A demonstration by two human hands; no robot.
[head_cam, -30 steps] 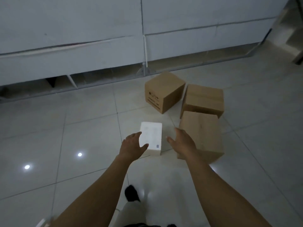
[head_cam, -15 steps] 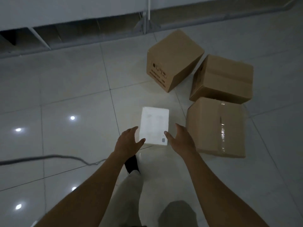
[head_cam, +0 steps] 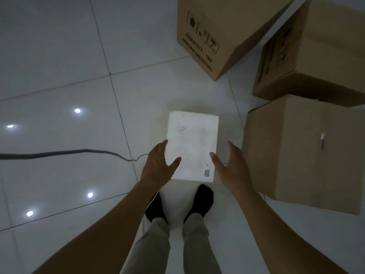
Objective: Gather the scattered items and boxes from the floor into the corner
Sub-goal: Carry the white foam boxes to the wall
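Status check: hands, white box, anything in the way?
Both open: left hand, right hand flanking white box. Box on floor, not gripped. Right: cartons; left: cable; neither blocking.

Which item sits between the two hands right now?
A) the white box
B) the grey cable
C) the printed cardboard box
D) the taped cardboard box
A: the white box lies on the floor tiles with the left hand at its left edge and the right hand just off its right edge, both with fingers spread.
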